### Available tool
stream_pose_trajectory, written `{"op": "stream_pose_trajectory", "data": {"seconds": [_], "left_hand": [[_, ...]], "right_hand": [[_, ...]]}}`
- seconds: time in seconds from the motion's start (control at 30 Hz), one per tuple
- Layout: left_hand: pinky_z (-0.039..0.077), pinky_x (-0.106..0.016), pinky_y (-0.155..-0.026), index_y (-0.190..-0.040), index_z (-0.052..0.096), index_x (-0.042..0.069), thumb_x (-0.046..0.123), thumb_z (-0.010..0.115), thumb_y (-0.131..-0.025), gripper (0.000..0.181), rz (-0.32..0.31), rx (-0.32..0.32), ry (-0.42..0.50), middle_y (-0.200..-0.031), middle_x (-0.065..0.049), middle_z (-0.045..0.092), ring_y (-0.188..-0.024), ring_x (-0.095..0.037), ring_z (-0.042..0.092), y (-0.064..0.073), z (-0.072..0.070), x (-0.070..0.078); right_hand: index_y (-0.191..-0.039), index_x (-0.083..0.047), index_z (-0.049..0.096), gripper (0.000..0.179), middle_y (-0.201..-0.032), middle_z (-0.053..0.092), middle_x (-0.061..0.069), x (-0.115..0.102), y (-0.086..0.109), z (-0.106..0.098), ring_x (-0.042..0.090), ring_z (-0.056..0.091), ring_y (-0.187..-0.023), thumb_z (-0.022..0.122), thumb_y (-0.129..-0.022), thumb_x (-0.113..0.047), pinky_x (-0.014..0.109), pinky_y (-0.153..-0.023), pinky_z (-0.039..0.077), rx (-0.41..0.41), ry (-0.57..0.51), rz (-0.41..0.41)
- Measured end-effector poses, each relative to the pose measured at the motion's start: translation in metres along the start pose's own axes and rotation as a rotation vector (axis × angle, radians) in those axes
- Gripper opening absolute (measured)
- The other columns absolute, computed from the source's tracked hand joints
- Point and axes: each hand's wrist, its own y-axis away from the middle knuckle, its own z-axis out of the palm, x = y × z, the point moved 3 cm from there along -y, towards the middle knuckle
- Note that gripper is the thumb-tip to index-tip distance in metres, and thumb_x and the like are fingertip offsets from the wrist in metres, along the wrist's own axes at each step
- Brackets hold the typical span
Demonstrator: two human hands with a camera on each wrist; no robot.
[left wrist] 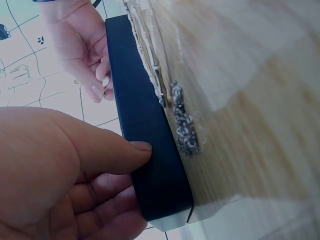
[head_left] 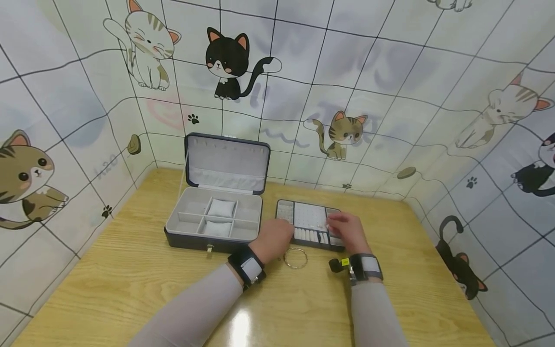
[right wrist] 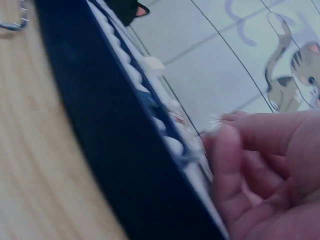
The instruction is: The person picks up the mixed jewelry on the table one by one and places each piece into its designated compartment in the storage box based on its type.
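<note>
A dark-edged jewelry tray [head_left: 318,245], with ring rolls along its front and a pale panel, lies on the table. My left hand [head_left: 274,237] grips its left front corner; in the left wrist view the thumb [left wrist: 135,152] presses on the dark outer wall and the fingers curl at the far side. Over the right part of the tray, my right hand [head_left: 348,231] pinches a small shiny piece of jewelry [right wrist: 215,121] between thumb and fingertip; I cannot tell its exact kind. A gold-toned bangle [head_left: 296,268] lies just in front of the tray.
An open jewelry box [head_left: 191,242] with its lid [head_left: 227,161] raised stands left of the tray, two small white cushions [head_left: 221,208] inside. A dark sparkly clump [left wrist: 185,122] lies by the tray. Behind the wooden table [head_left: 173,299] hangs a cat-print curtain [head_left: 286,101].
</note>
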Motion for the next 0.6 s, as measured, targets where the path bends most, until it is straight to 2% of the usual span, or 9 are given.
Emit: {"op": "stream_pose_trajectory", "data": {"seconds": [0.1, 0.3, 0.43, 0.6], "left_hand": [[0.055, -0.033, -0.057, -0.091, 0.075, 0.017, 0.016, 0.071, -0.097, 0.006, 0.005, 0.01, -0.016, -0.083, 0.0, 0.072, -0.073, -0.016, 0.067, 0.0, 0.001, 0.0], [0.054, -0.032, -0.057, -0.092, 0.075, 0.018, 0.017, 0.071, -0.097, 0.006, 0.018, 0.024, -0.037, -0.083, 0.001, 0.073, -0.073, -0.015, 0.067, 0.0, 0.001, 0.001], [0.054, -0.031, -0.058, -0.094, 0.076, 0.018, 0.017, 0.071, -0.098, 0.007, 0.012, 0.011, -0.037, -0.083, 0.001, 0.073, -0.073, -0.015, 0.068, 0.0, 0.0, 0.001], [0.055, -0.032, -0.058, -0.094, 0.077, 0.018, 0.018, 0.069, -0.099, 0.01, 0.006, 0.016, -0.043, -0.084, 0.001, 0.074, -0.074, -0.015, 0.069, 0.0, -0.001, 0.001]], "right_hand": [[-0.126, -0.007, 0.074, 0.03, -0.13, 0.07, 0.013, -0.004, 0.001, 0.005, 0.016, 0.067, -0.101, 0.074, -0.1, -0.022, 0.022, -0.083, 0.058, 0.059, 0.034, -0.058], [-0.116, -0.01, 0.079, 0.02, -0.115, 0.077, 0.013, -0.012, 0.001, 0.011, 0.02, 0.07, -0.092, 0.074, -0.099, -0.02, 0.025, -0.076, 0.057, 0.156, 0.234, -0.249], [-0.114, -0.011, 0.08, 0.016, -0.108, 0.077, 0.012, -0.015, 0.002, 0.015, 0.02, 0.073, -0.084, 0.072, -0.1, -0.016, 0.028, -0.072, 0.057, 0.163, 0.337, -0.29], [-0.112, -0.011, 0.08, 0.015, -0.106, 0.079, 0.011, -0.018, 0.004, 0.018, 0.023, 0.073, -0.088, 0.071, -0.1, -0.013, 0.037, -0.079, 0.058, 0.174, 0.422, -0.316]]}}
